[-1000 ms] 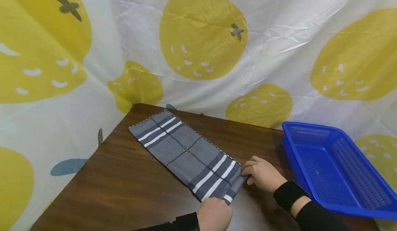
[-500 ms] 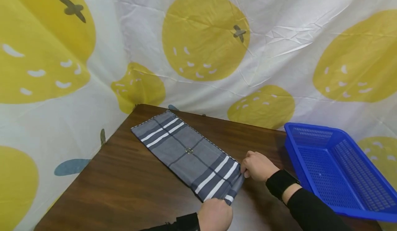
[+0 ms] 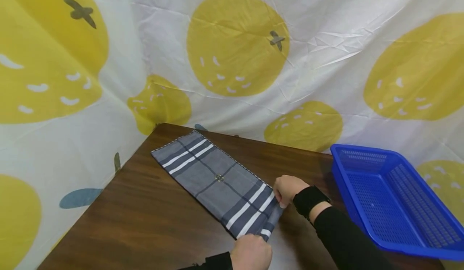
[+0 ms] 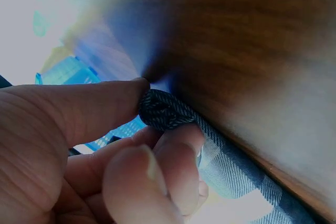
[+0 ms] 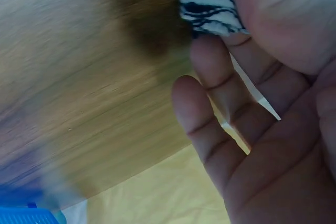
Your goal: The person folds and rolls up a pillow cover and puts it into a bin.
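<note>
In the head view, the cloth lies slantwise on the tabletop, its far part flat, its near end turned over into a narrow band. The left hand grips the near corner of that band and the right hand the other end of it. The basket stands to the right, well apart from the cloth. Since neither hand holds the far part down, a hard pull could drag the whole cloth askew; if one hand turns its end faster than the other, the band would likely skew. In the left wrist view, thumb and fingers pinch the coiled layers at the corner; a loosened pinch might let them spring apart. In the right wrist view, thumb and forefinger appear to hold the striped edge, the outer fingers off it, so that edge could slip.
</note>
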